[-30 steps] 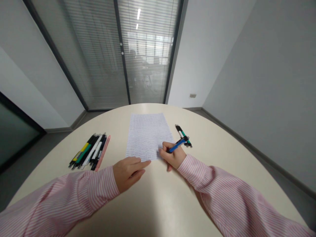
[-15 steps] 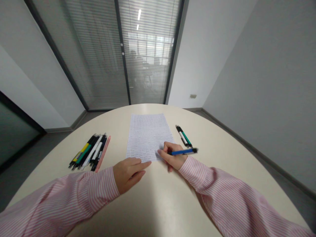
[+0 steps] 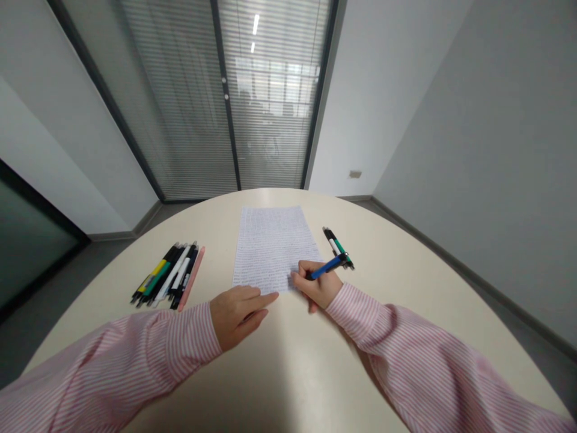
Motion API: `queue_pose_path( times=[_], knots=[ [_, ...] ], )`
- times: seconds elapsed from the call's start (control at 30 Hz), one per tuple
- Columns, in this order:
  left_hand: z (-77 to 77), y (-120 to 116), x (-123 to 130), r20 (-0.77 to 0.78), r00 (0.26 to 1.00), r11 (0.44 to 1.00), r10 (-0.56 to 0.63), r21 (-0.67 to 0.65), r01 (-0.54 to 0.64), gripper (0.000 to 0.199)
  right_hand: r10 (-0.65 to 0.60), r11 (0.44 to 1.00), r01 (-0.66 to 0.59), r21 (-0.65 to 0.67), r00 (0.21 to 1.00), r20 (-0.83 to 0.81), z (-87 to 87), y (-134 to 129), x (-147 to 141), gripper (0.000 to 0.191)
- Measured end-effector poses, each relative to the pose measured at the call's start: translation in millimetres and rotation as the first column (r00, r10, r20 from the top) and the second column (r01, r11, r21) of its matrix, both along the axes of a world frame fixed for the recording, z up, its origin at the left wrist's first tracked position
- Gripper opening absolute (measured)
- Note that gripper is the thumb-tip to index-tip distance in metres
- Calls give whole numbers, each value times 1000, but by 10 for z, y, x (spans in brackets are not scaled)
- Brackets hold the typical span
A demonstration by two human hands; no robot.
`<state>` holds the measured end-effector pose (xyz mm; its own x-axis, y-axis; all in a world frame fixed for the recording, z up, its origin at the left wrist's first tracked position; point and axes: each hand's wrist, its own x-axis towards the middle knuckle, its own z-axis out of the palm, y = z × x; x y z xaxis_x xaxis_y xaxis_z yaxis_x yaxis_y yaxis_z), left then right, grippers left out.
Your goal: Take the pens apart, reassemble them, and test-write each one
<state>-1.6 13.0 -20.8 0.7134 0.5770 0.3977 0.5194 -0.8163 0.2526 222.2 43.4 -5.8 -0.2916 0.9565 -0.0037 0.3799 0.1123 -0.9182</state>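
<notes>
A sheet of white paper (image 3: 273, 246) covered in dense handwritten lines lies on the cream table. My right hand (image 3: 318, 284) rests at the sheet's lower right corner, gripping a blue pen (image 3: 328, 267) with its tip down on the paper. My left hand (image 3: 237, 316) lies flat on the table, its index finger pointing at or touching the sheet's bottom edge. Just beyond the blue pen lies a black, white and green pen (image 3: 336, 246), partly hidden behind it in this view.
A bundle of several pens (image 3: 166, 275) lies left of the sheet, with a pink pen (image 3: 192, 279) along its right side. The round cream table (image 3: 288, 367) curves away at the far side. Beyond it are grey floor, walls and a glass door with blinds.
The blue pen has swung from lying nearly flat to the right back to tilting up and away. My left hand stays in place, and the view has shifted slightly.
</notes>
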Motion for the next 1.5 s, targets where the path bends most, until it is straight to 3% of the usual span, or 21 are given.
queue_pose_path(
  times=[0.37,0.7,1.5],
  knots=[
    [-6,-10,2,-3,1000,1000,14,-12,-14,35,-45,999,45,4,999,-15,-13,-4,9,28],
    [-2,-7,3,-10,1000,1000,0,-19,0,35,-52,994,46,99,997,54,1,-3,8,28],
    [10,-11,3,-13,1000,999,1,-37,-2,35,-95,990,89,106,994,60,29,16,38,29]
  ],
)
